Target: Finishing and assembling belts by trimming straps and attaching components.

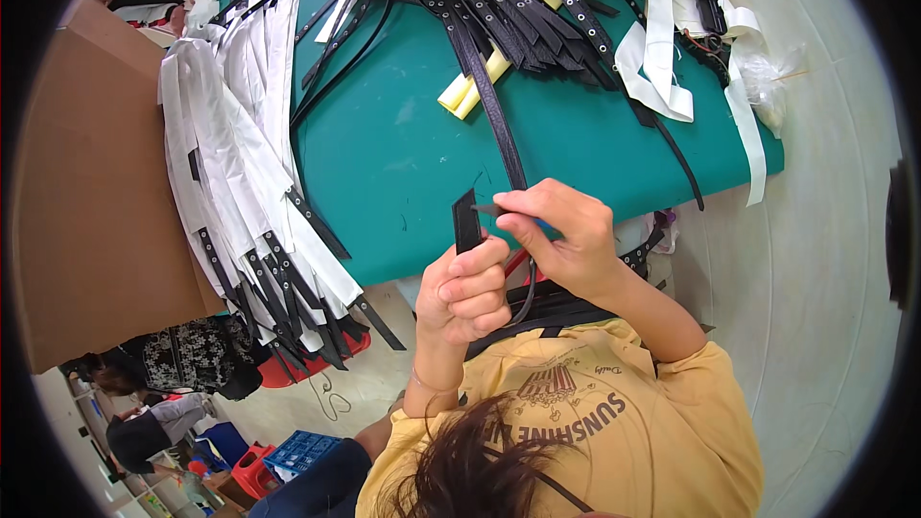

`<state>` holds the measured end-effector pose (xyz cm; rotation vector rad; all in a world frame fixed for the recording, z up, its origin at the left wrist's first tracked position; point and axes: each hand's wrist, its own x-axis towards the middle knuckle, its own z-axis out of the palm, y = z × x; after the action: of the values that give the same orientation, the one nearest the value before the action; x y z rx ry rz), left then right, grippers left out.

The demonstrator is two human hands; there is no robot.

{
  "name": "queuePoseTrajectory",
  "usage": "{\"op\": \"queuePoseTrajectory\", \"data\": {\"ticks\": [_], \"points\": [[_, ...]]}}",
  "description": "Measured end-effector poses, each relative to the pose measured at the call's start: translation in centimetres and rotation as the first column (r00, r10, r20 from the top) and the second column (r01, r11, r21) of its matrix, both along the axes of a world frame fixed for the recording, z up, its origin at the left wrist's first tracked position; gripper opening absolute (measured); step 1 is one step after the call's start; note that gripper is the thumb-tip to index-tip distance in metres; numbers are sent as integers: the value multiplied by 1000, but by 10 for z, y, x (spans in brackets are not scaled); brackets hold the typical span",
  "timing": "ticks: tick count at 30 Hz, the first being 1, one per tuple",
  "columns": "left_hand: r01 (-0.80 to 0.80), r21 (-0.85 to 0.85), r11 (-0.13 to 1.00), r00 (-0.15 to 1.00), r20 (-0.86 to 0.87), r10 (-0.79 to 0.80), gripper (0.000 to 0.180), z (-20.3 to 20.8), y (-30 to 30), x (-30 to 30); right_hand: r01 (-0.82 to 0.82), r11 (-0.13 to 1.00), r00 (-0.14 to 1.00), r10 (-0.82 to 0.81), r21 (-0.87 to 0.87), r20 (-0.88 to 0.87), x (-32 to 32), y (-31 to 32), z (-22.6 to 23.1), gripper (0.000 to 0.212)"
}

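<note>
Though narrow, strap [466, 223] in left hand [467, 292]

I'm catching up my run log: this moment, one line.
left hand: gripping flat black leather-like strap; right hand: pinching thin dark object beside it; ahead: green tabletop

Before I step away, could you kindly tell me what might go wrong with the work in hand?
The thin dark item in the right hand is near the left hand; if sharp, which I cannot tell, it might nick a finger or mark the black strap. The white strips hang over the green table's edge; a snag could drag some off.
</note>
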<state>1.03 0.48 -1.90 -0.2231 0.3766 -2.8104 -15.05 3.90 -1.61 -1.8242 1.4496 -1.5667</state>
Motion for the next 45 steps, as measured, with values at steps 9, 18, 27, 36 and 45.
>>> {"op": "queuePoseTrajectory", "data": {"ticks": [9, 18, 27, 36, 45], "points": [[-108, -716, 689, 371, 614, 697, 29, 31, 6, -2, -123, 938, 806, -97, 325, 583, -24, 4, 13, 29], [348, -797, 494, 236, 585, 776, 36, 56, 12, -3, 91, 996, 994, -90, 13, -62, 10, 13, 13, 32], [283, -799, 531, 395, 601, 695, 39, 46, 11, -2, 78, 997, 994, -76, 25, -79, 4, 21, 19, 29], [316, -765, 561, 444, 642, 625, 34, 48, 10, 0, 85, 996, 980, -87, -19, -179, 2, 21, 15, 31], [331, -761, 558, 424, 648, 632, 30, 42, 12, 3, 72, 997, 982, -68, 15, -175, 4, 21, 11, 26]]}}
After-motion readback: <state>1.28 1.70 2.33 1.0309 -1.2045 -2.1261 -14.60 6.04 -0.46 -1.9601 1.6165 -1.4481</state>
